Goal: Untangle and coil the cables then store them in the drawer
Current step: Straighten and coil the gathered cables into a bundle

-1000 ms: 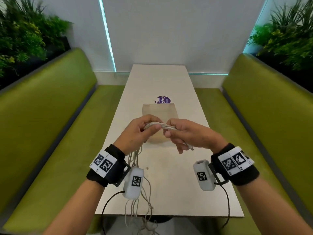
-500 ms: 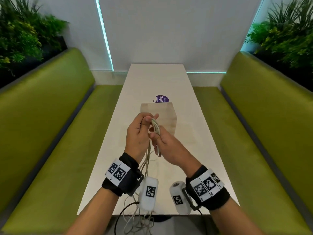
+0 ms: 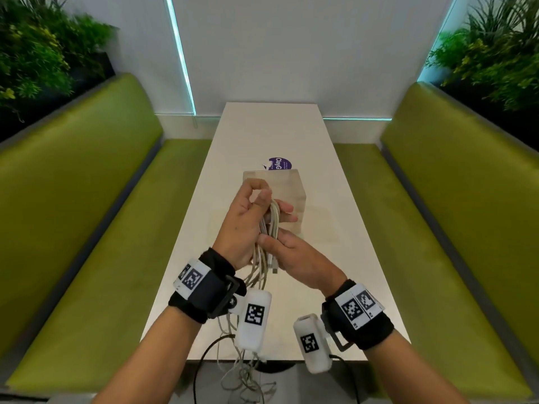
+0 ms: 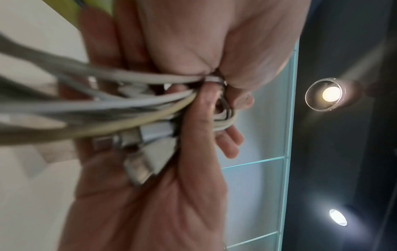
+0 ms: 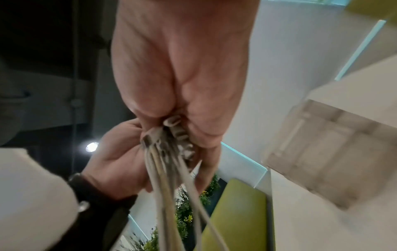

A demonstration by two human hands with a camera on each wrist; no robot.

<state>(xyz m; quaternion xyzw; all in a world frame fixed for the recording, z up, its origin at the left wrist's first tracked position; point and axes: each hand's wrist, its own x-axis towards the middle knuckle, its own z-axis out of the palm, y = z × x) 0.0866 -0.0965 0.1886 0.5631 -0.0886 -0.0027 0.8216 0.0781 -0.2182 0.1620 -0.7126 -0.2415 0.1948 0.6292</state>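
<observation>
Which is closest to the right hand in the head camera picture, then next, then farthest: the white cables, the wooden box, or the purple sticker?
1. White cables: gripped in the right hand, held above the table.
2. Wooden box: on the table just beyond the hands.
3. Purple sticker: on the tabletop behind the box, farthest.

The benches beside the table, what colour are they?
Olive green benches, clearest in the head view.

bright even head view; wrist views motion-blurred; ceiling lamp point(image 4: 330, 93) glares
</observation>
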